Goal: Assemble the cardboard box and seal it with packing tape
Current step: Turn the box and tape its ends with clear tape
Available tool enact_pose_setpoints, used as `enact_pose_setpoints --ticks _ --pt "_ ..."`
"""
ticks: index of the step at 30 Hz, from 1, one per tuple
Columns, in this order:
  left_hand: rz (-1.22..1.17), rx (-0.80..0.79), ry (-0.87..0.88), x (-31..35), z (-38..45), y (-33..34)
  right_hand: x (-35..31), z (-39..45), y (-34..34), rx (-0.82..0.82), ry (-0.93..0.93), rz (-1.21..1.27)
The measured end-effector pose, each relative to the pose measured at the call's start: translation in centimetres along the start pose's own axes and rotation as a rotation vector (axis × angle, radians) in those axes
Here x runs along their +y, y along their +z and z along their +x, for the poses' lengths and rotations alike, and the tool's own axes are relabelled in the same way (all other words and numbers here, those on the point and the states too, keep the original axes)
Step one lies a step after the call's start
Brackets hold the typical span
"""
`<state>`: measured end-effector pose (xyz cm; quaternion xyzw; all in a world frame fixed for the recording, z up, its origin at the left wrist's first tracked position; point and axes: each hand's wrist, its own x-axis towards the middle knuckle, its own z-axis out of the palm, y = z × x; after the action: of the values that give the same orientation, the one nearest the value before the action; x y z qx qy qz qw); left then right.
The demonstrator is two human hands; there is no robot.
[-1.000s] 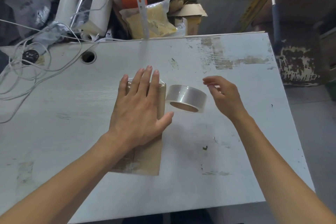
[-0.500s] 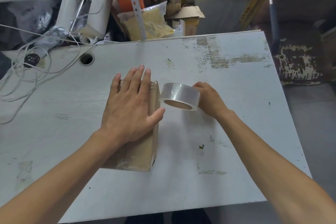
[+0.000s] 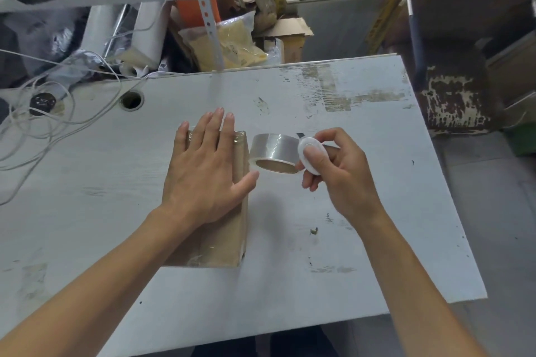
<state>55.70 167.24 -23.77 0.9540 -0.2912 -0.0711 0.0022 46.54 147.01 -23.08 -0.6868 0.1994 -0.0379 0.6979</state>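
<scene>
A small brown cardboard box (image 3: 223, 238) lies on the white table (image 3: 362, 211), with clear tape along its top. My left hand (image 3: 203, 171) rests flat on the box, fingers straight and spread. Just right of the box sits a roll of clear packing tape (image 3: 274, 152), lying on its side rim. My right hand (image 3: 333, 174) is beside the roll and grips a small white oval cutter (image 3: 309, 155), thumb pressed on its face; a short dark blade tip shows behind the roll.
White cables (image 3: 37, 124) sprawl over the table's left end near a round cable hole (image 3: 132, 100). Behind the far edge are stacked bags, cardboard and a metal shelf post (image 3: 206, 9). A worn brown chair (image 3: 455, 95) stands off the right edge.
My right hand reached behind the tape roll and came up holding the white cutter. My left hand stayed flat on the box. The roll stayed in place.
</scene>
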Motion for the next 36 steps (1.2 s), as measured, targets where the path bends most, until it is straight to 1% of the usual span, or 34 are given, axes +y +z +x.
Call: enact_pose_setpoints --ticks 3,8,14,18,22,30,36 --pt "-0.004 0.006 0.001 0.0 0.0 0.1 0.5 -0.1 2.6 0.061 0.009 0.015" --pt "0.001 0.012 0.007 -0.2 0.1 0.2 1.9 1.0 6.3 0.237 0.008 -0.229" --pt "0.005 0.005 0.014 -0.3 0.3 0.4 2.6 2.2 8.1 0.311 -0.002 -0.351" --pt "0.0 0.004 0.01 -0.4 0.3 0.5 2.3 2.7 8.2 0.328 -0.012 -0.408" --pt "0.0 0.001 0.006 -0.4 0.3 0.5 2.2 2.7 8.5 0.309 -0.015 -0.46" --pt "0.01 -0.004 -0.003 -0.3 0.3 0.5 2.4 2.6 9.0 0.339 -0.004 -0.461" --pt "0.014 0.005 -0.009 -0.2 0.3 0.6 2.1 2.6 8.3 0.279 0.001 -0.475"
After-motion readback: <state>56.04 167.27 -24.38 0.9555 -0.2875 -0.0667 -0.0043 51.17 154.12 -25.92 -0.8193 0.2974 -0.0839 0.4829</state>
